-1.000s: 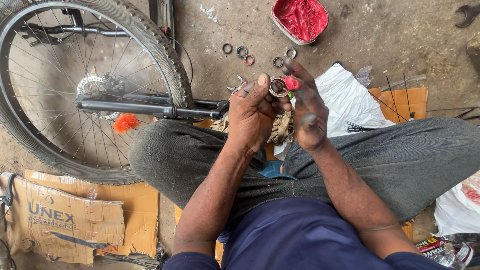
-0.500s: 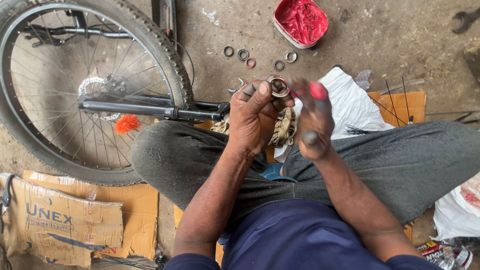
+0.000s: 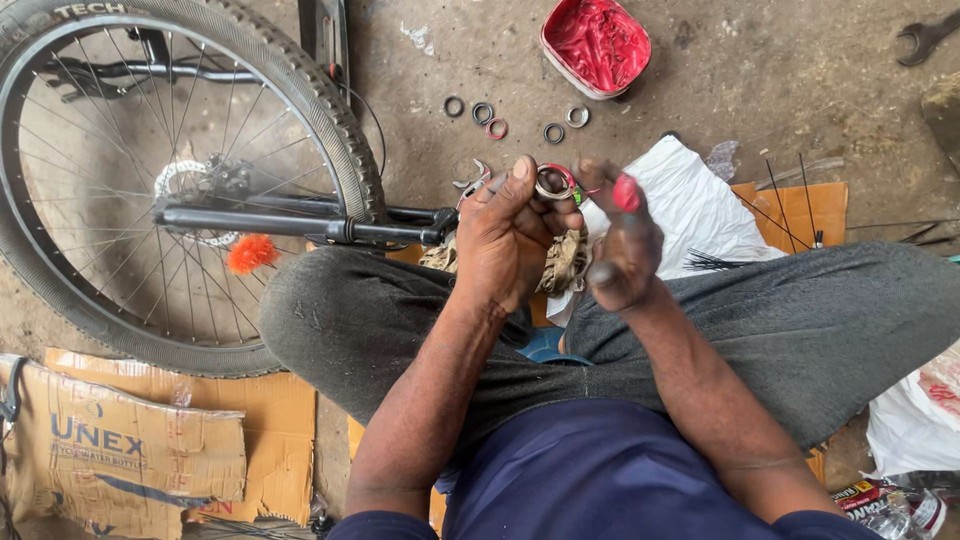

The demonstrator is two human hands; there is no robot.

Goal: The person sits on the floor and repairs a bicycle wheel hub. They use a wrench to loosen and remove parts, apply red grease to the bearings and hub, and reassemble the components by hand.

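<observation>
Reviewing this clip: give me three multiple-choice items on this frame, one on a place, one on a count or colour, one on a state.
1. Where is the tub of red grease?
A. On the ground beyond the hands
B. On the person's lap
C. Inside the bicycle wheel

2. How many small rings lie loose on the ground near the tub?
A. Two
B. Five
C. Nine

3. What is the left hand doing?
A. Resting flat on the ground
B. Gripping the tyre
C. Holding a small metal ring part in its fingertips

Answers:
1. A, the tub sits on the concrete at the top of the view, past both hands.
2. B, five rings lie in a loose row just below the tub.
3. C, the ring part is pinched at the fingertips, with the right hand beside it, a fingertip smeared red.
</observation>
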